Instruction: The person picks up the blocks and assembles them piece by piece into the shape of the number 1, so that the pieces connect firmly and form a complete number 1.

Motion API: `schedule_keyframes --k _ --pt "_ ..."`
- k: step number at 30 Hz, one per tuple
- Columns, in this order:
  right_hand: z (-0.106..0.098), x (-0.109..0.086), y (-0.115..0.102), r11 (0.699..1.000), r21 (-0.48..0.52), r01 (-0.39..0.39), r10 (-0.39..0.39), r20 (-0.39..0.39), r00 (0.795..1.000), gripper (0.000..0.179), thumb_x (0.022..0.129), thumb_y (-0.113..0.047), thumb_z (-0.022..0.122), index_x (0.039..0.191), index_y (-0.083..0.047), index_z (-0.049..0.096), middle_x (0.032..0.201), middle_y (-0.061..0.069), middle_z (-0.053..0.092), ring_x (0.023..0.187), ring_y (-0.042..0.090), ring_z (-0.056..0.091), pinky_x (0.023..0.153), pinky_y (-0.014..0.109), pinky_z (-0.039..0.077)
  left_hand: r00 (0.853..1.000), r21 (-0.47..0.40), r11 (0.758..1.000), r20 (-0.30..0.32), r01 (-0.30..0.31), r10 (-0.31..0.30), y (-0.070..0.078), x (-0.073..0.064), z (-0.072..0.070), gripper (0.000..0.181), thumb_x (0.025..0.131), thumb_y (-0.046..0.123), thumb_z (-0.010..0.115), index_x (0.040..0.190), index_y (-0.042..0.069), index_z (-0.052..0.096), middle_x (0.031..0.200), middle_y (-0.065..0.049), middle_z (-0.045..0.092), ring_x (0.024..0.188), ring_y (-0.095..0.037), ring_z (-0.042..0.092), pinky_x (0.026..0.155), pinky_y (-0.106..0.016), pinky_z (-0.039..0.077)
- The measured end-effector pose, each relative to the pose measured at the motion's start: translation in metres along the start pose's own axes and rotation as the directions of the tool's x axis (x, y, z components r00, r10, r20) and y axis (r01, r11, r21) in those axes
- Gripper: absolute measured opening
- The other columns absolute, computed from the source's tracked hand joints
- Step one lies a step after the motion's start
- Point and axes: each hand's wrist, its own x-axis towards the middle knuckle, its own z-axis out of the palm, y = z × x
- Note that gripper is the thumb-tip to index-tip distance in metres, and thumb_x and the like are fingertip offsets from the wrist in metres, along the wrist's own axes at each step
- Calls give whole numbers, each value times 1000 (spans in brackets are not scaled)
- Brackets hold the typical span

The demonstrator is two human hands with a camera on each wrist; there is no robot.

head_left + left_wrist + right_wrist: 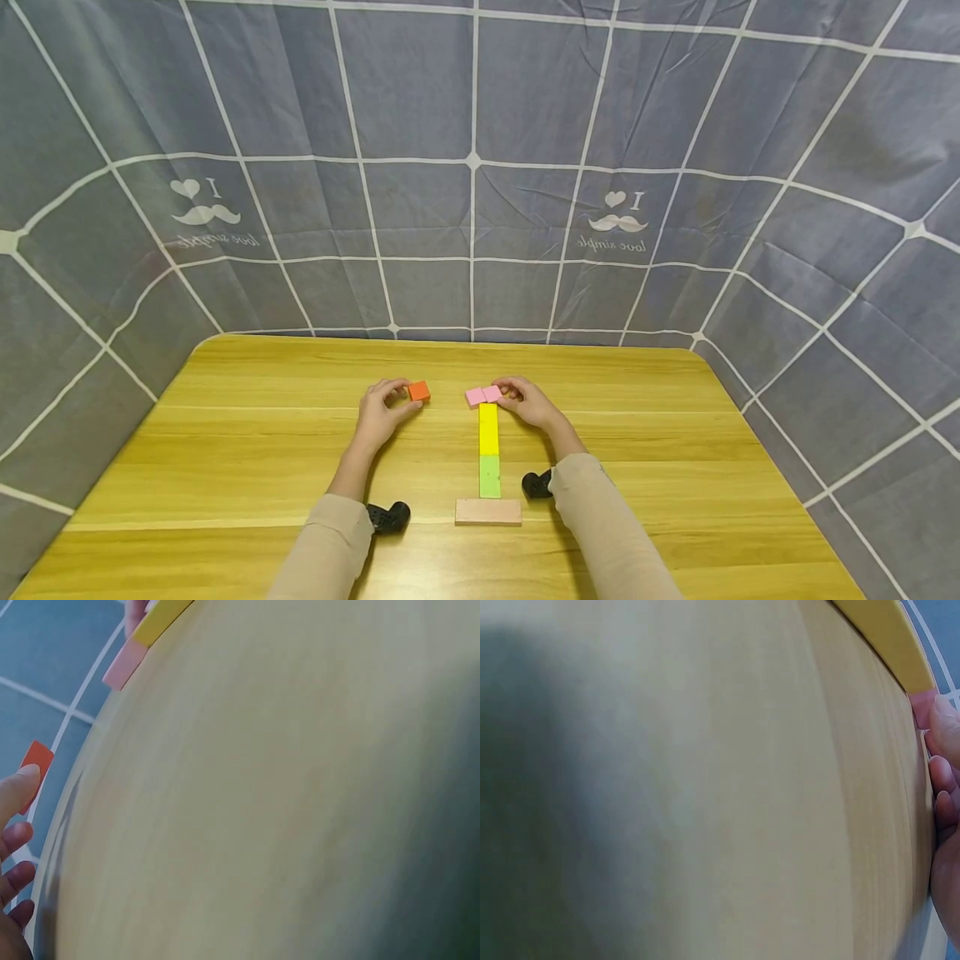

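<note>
My left hand (381,412) pinches an orange block (419,391) between thumb and fingers, to the left of the row of blocks. In the left wrist view the thumb lies against the face of the orange block (37,766). My right hand (531,403) pinches the right one of two pink blocks (491,394) at the far end of the row. The other pink block (475,398) sits beside it on the left, slightly askew. Below them a yellow block (488,429) and a light green block (490,477) lie end to end.
A pale pinkish-tan block (488,512) lies crosswise at the near end of the row. All rest on a wood-grain table (247,450). A grey checked cloth (420,208) hangs behind and at both sides. Black wrist devices (390,518) sit by both sleeves.
</note>
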Motion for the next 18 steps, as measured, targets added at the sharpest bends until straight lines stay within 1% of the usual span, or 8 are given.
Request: schedule_keyframes --k 5,9,14,18 --pt "-1 0 1 1000 8 14 -14 11 1000 30 87 -4 59 116 3 57 96 13 56 82 18 46 75 28 39 1000 -31 999 -10 -11 11 5 0 10 33 69 10 78 99 3 66 82 -11 59 81 -26 45 72 -36 35" --pt "-2 1 2 1000 9 22 -22 18 1000 29 87 -4 59 116 3 57 97 13 56 81 18 46 74 28 39 1000 -64 998 -9 1 -2 10 -1 18 33 69 10 79 98 3 66 82 -12 59 81 -27 46 73 -37 36" --pt "-3 3 2 1000 -1 1 -1 24 1000 30 88 -4 58 117 2 57 98 11 55 81 17 45 75 27 39 1000 -93 995 5 23 -23 14 -1 27 32 69 10 79 97 3 66 81 -11 58 81 -26 46 73 -35 37" --pt "-4 4 4 1000 0 1 -1 32 999 30 88 -4 58 118 2 56 98 12 55 82 17 45 75 27 39 1000 -105 994 9 16 -15 17 -2 34 31 68 10 79 96 3 67 81 -12 58 81 -27 46 73 -35 37"
